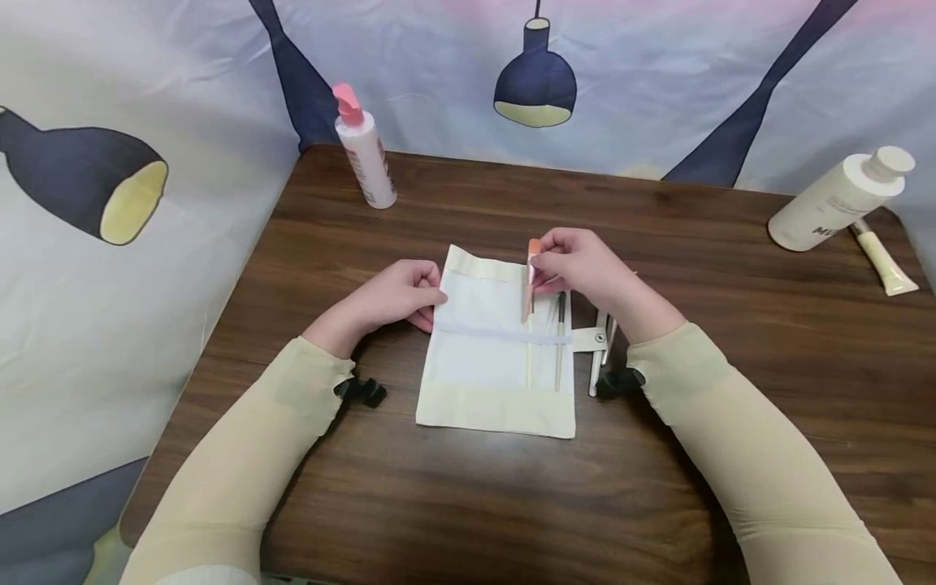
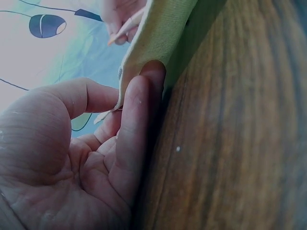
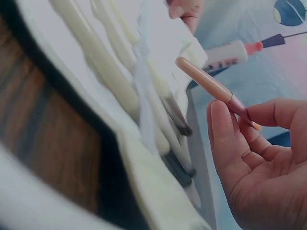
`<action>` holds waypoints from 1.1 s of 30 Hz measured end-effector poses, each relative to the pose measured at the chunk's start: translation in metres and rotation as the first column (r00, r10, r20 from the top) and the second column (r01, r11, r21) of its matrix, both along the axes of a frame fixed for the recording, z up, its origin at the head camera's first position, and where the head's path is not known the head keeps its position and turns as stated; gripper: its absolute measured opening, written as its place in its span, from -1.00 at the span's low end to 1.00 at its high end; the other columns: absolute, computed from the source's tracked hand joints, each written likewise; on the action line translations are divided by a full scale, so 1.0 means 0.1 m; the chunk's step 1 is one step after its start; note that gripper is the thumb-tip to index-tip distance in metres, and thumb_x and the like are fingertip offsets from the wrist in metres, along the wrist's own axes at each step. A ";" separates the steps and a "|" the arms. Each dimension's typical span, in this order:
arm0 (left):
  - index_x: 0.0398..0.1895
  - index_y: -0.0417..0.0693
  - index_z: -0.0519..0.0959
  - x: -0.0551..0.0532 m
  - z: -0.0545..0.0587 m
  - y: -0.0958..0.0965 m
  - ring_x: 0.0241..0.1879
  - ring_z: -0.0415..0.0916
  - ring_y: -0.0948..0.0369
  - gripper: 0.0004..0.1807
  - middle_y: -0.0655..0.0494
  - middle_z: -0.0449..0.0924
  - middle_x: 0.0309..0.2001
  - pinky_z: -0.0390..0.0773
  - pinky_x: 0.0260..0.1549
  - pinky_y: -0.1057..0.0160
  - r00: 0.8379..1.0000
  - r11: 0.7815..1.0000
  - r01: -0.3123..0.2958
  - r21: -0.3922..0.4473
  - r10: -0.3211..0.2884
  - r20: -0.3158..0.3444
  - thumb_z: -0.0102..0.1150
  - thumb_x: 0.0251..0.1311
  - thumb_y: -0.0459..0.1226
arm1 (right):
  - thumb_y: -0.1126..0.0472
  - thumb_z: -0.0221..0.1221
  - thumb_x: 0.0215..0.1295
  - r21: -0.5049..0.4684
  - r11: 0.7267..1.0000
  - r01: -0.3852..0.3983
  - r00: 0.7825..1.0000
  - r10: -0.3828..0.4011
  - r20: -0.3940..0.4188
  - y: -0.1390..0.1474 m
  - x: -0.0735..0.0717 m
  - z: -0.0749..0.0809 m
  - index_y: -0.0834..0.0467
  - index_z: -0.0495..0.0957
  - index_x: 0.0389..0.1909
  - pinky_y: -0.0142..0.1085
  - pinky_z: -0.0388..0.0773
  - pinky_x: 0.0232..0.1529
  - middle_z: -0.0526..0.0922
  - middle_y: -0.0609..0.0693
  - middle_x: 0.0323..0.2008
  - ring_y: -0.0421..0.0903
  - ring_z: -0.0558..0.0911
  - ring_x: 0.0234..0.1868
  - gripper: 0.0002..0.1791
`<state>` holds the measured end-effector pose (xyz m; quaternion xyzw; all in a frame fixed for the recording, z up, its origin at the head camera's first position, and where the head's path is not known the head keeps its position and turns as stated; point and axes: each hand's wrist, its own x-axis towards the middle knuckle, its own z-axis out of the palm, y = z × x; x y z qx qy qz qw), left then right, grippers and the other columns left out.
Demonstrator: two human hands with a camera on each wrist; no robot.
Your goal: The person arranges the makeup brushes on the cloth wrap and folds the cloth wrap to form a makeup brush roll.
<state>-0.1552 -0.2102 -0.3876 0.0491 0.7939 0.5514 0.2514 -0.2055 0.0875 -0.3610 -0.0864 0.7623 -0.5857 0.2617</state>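
Observation:
A cream cloth brush roll (image 1: pixel 471 361) lies unfolded on the table. My left hand (image 1: pixel 406 292) pinches its left edge between thumb and fingers; in the left wrist view the cloth edge (image 2: pixel 139 52) is lifted off the table there. Over the roll's upper right part, my right hand (image 1: pixel 581 264) pinches a makeup brush (image 3: pixel 206 81) with a peach handle and orange bristles. Its handle end points down toward the roll, bristles up. Several pale-handled brushes (image 3: pixel 91 52) are tucked under the roll's band (image 1: pixel 497 333), on its right half.
More brushes (image 1: pixel 595 366) lie right of the roll, by its snap strap (image 1: pixel 587 340). A pink-topped pump bottle (image 1: pixel 367 162) stands at the back left. A white bottle (image 1: pixel 834 203) and a cream tube (image 1: pixel 883 258) are at the back right of the wooden table (image 1: pixel 453 504).

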 end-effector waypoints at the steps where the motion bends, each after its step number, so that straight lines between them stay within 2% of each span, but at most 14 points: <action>1: -0.30 -0.25 0.38 0.00 0.01 0.00 -0.51 0.67 0.11 -0.85 -0.05 0.60 -0.46 0.79 -0.39 0.10 1.000 1.000 0.003 -0.001 -0.003 0.000 0.13 0.38 -0.38 | 0.32 0.13 0.50 0.005 1.000 -0.008 1.000 0.008 0.006 -0.02 0.00 0.00 0.35 0.45 0.06 -0.17 0.79 -0.14 0.67 0.21 -0.20 -0.02 0.75 -0.27 -0.77; 5: -0.29 -0.25 0.37 -0.02 0.03 0.01 -0.50 0.67 0.13 -0.85 -0.03 0.61 -0.45 0.79 -0.38 0.12 1.000 1.000 0.018 -0.006 -0.018 0.011 0.13 0.39 -0.38 | 0.31 0.15 0.50 0.044 0.998 -0.039 0.999 0.038 0.022 -0.09 0.02 0.00 0.36 0.45 0.06 -0.19 0.79 -0.17 0.71 0.22 -0.20 -0.01 0.78 -0.28 -0.76; 13: -0.30 -0.25 0.37 -0.02 0.04 -0.02 -0.50 0.67 0.11 -0.84 -0.05 0.60 -0.44 0.79 -0.39 0.11 1.000 1.000 0.004 -0.005 -0.004 -0.002 0.13 0.39 -0.37 | 0.27 0.15 0.51 0.100 0.989 -0.105 0.994 0.102 0.039 -0.15 0.05 0.00 0.36 0.49 0.03 -0.18 0.79 -0.25 0.76 0.21 -0.33 -0.04 0.77 -0.37 -0.76; 16: -0.30 -0.24 0.37 -0.02 0.02 -0.02 -0.50 0.67 0.12 -0.85 -0.04 0.59 -0.45 0.79 -0.37 0.10 1.000 1.000 0.014 -0.005 -0.014 0.009 0.13 0.39 -0.37 | 0.25 0.14 0.52 0.134 0.983 -0.127 0.991 0.121 0.049 -0.16 0.07 -0.01 0.35 0.51 -0.03 -0.20 0.78 -0.29 0.76 0.19 -0.34 -0.05 0.74 -0.44 -0.79; 19: -0.31 -0.24 0.38 -0.02 -0.01 -0.02 -0.50 0.67 0.13 -0.85 -0.03 0.60 -0.47 0.79 -0.38 0.10 1.000 1.000 0.013 0.005 -0.013 -0.006 0.13 0.38 -0.38 | 0.23 0.16 0.51 0.176 0.974 -0.146 0.989 0.143 0.028 -0.17 0.08 -0.03 0.33 0.53 -0.13 -0.23 0.75 -0.38 0.72 0.16 -0.39 -0.06 0.67 -0.50 -0.81; 21: -0.31 -0.23 0.38 0.00 -0.04 -0.03 -0.51 0.67 0.13 -0.86 -0.03 0.60 -0.48 0.79 -0.39 0.10 1.000 1.000 0.007 0.009 -0.007 -0.009 0.13 0.37 -0.38 | 0.20 0.17 0.50 0.211 0.963 -0.168 0.986 0.166 0.024 -0.18 0.10 -0.06 0.31 0.55 -0.19 -0.26 0.70 -0.44 0.68 0.13 -0.44 -0.06 0.62 -0.54 -0.80; 27: -0.31 -0.23 0.39 0.01 -0.04 -0.01 -0.51 0.67 0.12 -0.86 -0.02 0.60 -0.48 0.79 -0.38 0.09 1.000 1.000 0.014 0.005 -0.015 0.015 0.13 0.38 -0.38 | 0.15 0.18 0.49 0.307 0.919 -0.249 0.968 0.245 0.052 -0.18 0.10 -0.10 0.25 0.59 -0.25 -0.27 0.56 -0.54 0.56 0.03 -0.58 -0.07 0.53 -0.64 -0.78; 33: -0.31 -0.24 0.39 -0.01 -0.01 -0.01 -0.51 0.67 0.10 -0.86 -0.05 0.59 -0.47 0.80 -0.38 0.07 1.000 1.000 0.009 -0.004 -0.009 -0.002 0.14 0.38 -0.37 | 0.10 0.20 0.45 0.379 0.877 -0.294 0.951 0.308 0.023 -0.19 0.11 -0.08 0.19 0.63 -0.25 -0.24 0.51 -0.61 0.53 0.01 -0.68 -0.07 0.50 -0.70 -0.79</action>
